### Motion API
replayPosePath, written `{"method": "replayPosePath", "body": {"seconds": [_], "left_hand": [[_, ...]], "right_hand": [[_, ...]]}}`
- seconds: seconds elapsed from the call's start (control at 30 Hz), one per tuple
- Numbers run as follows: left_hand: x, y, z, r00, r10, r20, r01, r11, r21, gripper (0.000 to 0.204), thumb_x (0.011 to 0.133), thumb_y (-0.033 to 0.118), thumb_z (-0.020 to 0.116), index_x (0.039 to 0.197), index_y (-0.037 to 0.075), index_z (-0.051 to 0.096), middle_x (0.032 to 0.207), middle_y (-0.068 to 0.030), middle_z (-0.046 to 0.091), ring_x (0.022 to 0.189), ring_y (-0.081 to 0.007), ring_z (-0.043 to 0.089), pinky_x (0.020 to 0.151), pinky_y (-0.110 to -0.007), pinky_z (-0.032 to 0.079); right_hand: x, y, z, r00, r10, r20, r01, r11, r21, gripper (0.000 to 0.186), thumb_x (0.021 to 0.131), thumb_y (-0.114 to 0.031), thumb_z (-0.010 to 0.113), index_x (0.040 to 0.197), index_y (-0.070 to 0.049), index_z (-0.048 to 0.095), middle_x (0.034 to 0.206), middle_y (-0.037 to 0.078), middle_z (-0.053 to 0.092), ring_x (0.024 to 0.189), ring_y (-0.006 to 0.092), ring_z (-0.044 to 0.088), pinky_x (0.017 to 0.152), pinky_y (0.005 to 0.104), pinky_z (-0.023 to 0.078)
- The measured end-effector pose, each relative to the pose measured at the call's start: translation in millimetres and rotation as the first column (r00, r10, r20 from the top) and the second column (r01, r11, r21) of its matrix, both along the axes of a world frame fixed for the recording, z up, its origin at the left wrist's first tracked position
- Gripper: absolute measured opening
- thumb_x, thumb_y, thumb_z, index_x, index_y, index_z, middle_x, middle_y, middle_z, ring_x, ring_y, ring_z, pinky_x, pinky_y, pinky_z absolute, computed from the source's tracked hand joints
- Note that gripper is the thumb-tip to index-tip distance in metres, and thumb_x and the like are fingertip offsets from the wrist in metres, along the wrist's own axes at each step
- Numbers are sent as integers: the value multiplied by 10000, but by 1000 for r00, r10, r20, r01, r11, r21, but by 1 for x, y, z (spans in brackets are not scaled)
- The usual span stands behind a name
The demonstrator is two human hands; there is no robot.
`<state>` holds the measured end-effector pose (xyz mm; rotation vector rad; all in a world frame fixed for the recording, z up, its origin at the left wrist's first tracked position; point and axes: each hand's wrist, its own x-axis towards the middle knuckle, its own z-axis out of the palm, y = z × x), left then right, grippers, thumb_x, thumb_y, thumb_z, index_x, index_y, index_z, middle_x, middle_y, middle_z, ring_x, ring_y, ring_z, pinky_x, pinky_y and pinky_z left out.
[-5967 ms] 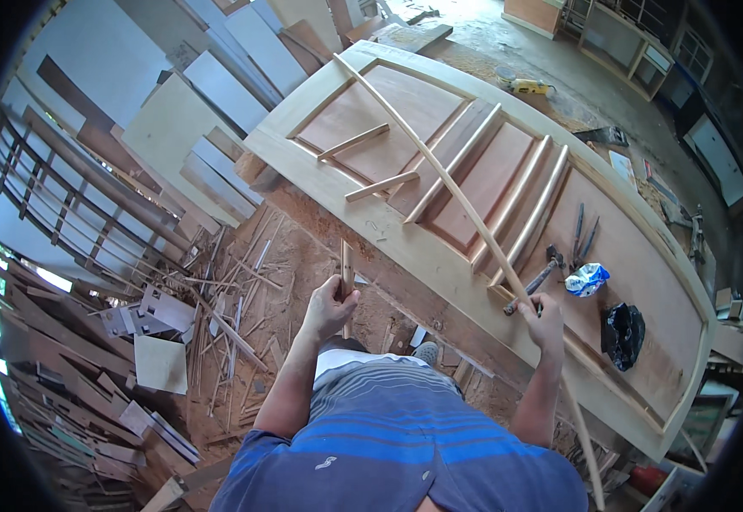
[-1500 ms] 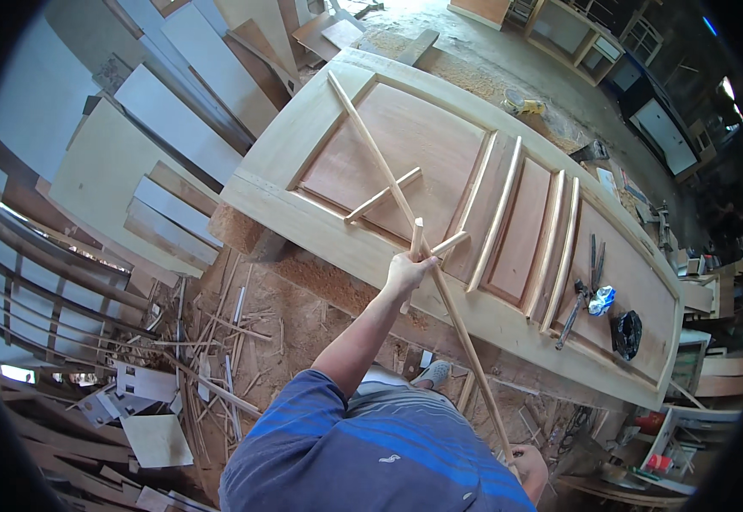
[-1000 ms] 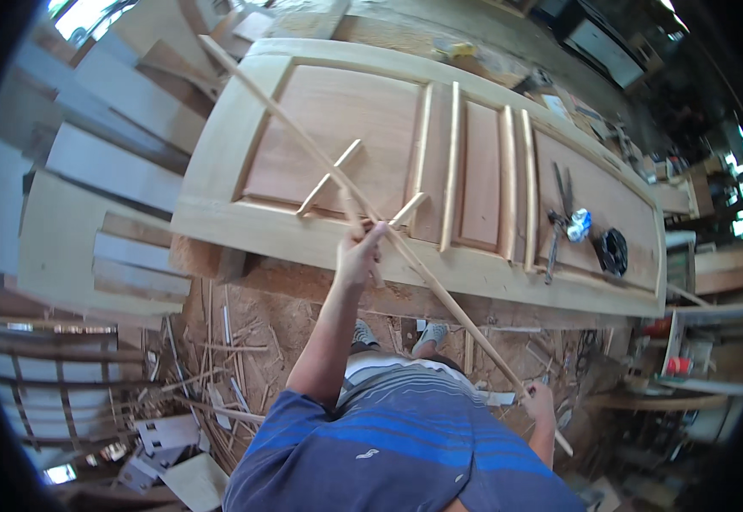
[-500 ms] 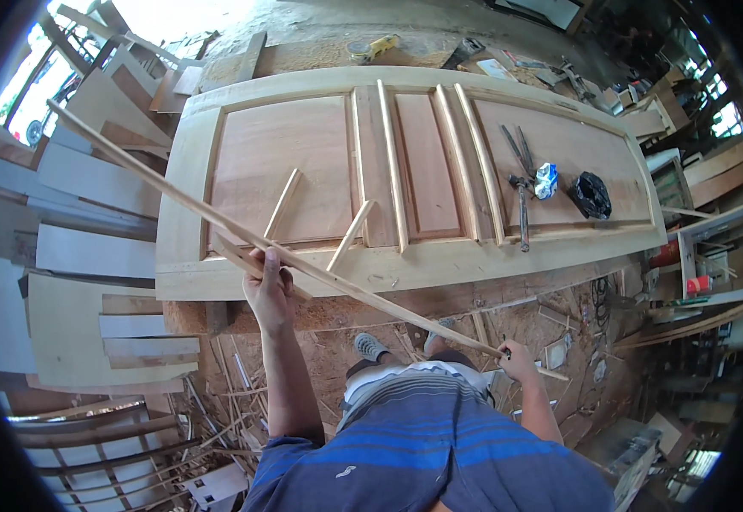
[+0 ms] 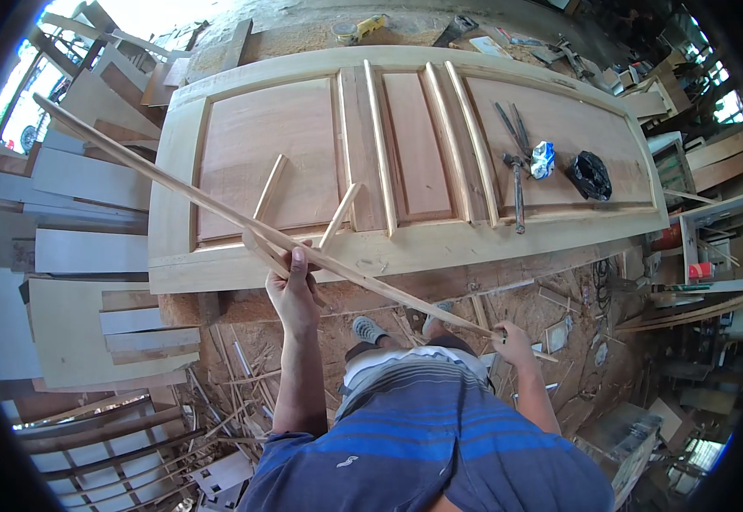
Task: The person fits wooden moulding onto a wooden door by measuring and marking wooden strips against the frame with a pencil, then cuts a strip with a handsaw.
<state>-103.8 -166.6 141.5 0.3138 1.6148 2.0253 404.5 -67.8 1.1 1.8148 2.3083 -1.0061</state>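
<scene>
My left hand (image 5: 294,294) is closed on a long pale wooden strip (image 5: 175,190) and a shorter piece (image 5: 265,254) crossing beneath it, just over the near edge of a panelled wooden door (image 5: 175,260). The long strip runs diagonally from upper left to lower right. My right hand (image 5: 512,346) grips it near its lower end. On the door lie two short strips (image 5: 270,183) (image 5: 339,218), several long mouldings (image 5: 379,145), a hammer (image 5: 519,196), two dark slender tools (image 5: 508,126), a white-and-blue crumpled packet (image 5: 543,160) and a black plastic bag (image 5: 589,175).
Behind the door are a yellow power tool (image 5: 363,28) and scattered tools. Sheet offcuts (image 5: 90,256) are stacked at left. Wood scraps litter the floor (image 5: 243,358) round my feet (image 5: 370,330). At right stands a white open cabinet (image 5: 721,205) with a red item in it.
Since the older frames, the long strip's far end has swung leftward off the door's panel, and my view has turned squarer to the door. In the last half second both hands moved only slightly.
</scene>
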Motion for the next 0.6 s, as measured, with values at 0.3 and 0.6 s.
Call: {"method": "replayPosePath", "body": {"seconds": [0.3,0.6], "left_hand": [[-24,13,88,973,222,-59,-192,928,321,439,1137,322,640,1385,-40,620,1146,-149,728,811,-97,658,583,-231,477],[-139,-37,208,887,340,-312,-118,820,560,464,1128,350,657,1389,-29,595,1257,-132,667,1089,-220,631,915,-360,510]], "right_hand": [[-93,2,21,954,162,-251,-175,984,-31,355,882,-231,843,1168,-33,771,1159,196,790,1116,407,752,975,459,588],[-122,2,46,881,211,-423,-213,976,43,349,936,-193,802,1251,-59,735,1152,201,787,1095,409,764,933,470,604]]}}
